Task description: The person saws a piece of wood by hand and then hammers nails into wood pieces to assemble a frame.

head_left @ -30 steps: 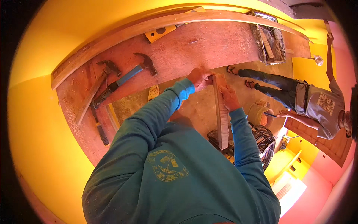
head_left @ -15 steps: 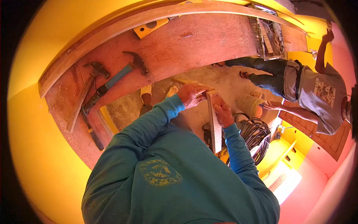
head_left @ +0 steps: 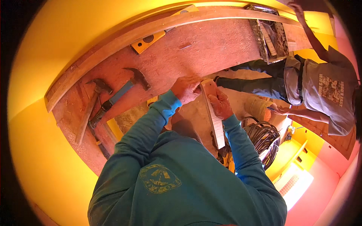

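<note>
My right hand (head_left: 221, 104) is wrapped round the side of a short wooden board (head_left: 213, 120), held tilted in front of my chest with its far end over the bench edge. A small dark spot marks the board's face near that end. My left hand (head_left: 185, 89) is closed beside the far end, fingertips pinched; what they hold, if anything, is hidden. Left of my hands, a claw hammer with a blue handle (head_left: 122, 90) lies on the reddish wooden bench (head_left: 177, 62). Another hammer, wooden-handled (head_left: 90, 105), lies farther left.
A long wooden strip (head_left: 151, 29) runs along the bench's back, over a yellow spirit level (head_left: 149, 42). A worn tray (head_left: 281, 37) holds scraps at the far right. Another person (head_left: 320, 83) stands at right, near a bucket (head_left: 258, 107) and coiled black cable (head_left: 266, 139).
Both hands and the board have shifted slightly left and farther away, toward the bench edge. My view has turned a little. The other person's raised arm has moved left in the picture.
</note>
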Tool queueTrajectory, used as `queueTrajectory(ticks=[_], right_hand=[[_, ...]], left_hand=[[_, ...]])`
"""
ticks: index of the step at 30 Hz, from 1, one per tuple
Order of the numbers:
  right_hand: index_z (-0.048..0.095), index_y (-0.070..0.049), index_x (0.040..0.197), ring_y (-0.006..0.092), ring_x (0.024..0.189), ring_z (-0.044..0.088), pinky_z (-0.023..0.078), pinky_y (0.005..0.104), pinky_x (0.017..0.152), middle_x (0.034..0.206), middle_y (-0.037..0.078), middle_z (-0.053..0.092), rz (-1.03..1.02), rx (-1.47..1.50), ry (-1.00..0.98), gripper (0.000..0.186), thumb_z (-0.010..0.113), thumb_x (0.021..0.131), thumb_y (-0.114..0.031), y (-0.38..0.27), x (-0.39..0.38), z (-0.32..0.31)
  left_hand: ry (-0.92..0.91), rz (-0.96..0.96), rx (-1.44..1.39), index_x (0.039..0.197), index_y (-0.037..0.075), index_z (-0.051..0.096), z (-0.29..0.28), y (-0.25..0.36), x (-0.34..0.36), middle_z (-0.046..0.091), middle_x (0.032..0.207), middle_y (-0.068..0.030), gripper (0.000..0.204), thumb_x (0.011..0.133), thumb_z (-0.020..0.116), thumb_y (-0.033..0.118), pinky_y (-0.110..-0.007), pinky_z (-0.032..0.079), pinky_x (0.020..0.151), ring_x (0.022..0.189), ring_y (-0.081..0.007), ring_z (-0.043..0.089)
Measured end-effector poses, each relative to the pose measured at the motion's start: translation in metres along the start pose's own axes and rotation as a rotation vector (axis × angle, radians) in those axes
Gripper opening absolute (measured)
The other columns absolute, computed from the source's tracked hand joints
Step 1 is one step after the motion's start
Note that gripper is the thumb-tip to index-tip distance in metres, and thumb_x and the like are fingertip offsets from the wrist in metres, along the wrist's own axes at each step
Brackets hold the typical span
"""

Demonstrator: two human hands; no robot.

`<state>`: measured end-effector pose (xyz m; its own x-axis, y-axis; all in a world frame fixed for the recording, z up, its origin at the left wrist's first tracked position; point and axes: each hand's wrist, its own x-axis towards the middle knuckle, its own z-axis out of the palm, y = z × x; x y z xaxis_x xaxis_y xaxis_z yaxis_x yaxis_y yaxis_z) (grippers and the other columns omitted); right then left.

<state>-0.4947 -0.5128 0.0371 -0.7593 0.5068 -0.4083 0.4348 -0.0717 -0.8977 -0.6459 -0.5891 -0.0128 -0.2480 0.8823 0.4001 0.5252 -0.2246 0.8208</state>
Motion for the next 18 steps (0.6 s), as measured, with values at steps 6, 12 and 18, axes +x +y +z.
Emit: queueTrajectory(ticks=[6, 12, 18], right_hand=[[0.031, 0.003, 0.117, 0.0146, 0.099, 0.039, 0.032, 0.0260, 0.084, 0.110, 0.010, 0.043, 0.009, 0.071, -0.004, 0.050, 0.047, 0.077, -0.023, -0.003, -0.007, 0.001], [0.032, 0.003, 0.116, 0.0151, 0.100, 0.039, 0.032, 0.0256, 0.084, 0.110, 0.010, 0.044, -0.013, 0.064, -0.044, 0.053, 0.049, 0.076, -0.027, 0.004, -0.008, -0.001], [0.034, 0.004, 0.114, 0.0153, 0.098, 0.041, 0.032, 0.0248, 0.083, 0.109, 0.011, 0.045, 0.008, 0.061, -0.018, 0.048, 0.047, 0.077, -0.024, 0.008, -0.006, -0.002]], left_hand=[[0.006, -0.021, 0.026, 0.091, 0.003, 0.049, -0.001, 0.010, -0.001, 0.055, 0.083, -0.0121, 0.036, 0.056, 0.058, 0.002, -0.031, 0.045, 0.063, 0.074, -0.0270, 0.054], [0.104, -0.016, 0.002, 0.094, 0.004, 0.049, 0.000, 0.013, -0.005, 0.055, 0.085, -0.0120, 0.038, 0.057, 0.058, 0.001, -0.031, 0.045, 0.065, 0.077, -0.0266, 0.054], [0.033, -0.134, -0.025, 0.094, 0.005, 0.050, -0.001, 0.010, -0.010, 0.056, 0.083, -0.0114, 0.036, 0.060, 0.060, 0.003, -0.030, 0.046, 0.059, 0.071, -0.0259, 0.055]])
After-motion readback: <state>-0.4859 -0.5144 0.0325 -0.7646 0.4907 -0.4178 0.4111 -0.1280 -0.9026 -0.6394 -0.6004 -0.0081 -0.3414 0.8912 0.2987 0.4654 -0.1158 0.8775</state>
